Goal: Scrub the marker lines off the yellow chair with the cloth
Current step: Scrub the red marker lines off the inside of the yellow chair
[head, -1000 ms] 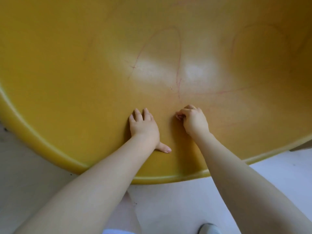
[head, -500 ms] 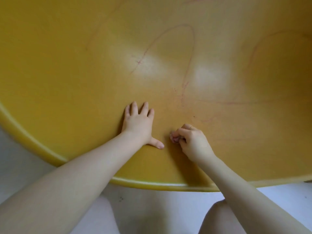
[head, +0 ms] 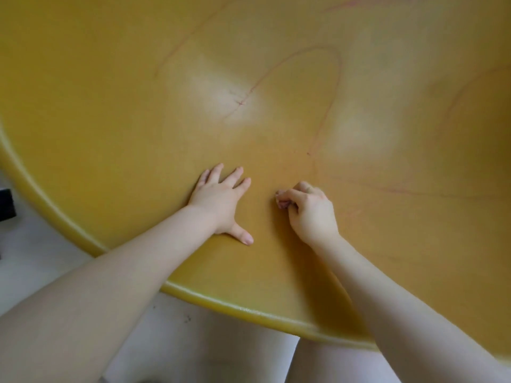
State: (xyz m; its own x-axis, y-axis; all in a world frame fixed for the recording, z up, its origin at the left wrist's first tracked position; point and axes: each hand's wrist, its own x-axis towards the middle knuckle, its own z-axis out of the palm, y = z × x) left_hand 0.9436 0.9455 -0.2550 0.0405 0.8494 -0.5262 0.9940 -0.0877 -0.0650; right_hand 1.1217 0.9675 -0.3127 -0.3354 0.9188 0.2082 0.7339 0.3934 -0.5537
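Both hands lay on the yellow chair [head: 110, 120], the right one clenched around a small cloth [head: 282, 201].

The left hand [head: 221, 200] lay flat, fingers spread, grasping nothing. The right hand [head: 311, 210] pressed the wadded cloth (pinkish, mostly hidden by the fingers) to the seat, just below a looping reddish marker line [head: 336, 78]; fainter lines ran to its right.

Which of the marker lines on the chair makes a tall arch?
The red loop above the two hands; the other lines are faint, nearly straight streaks.
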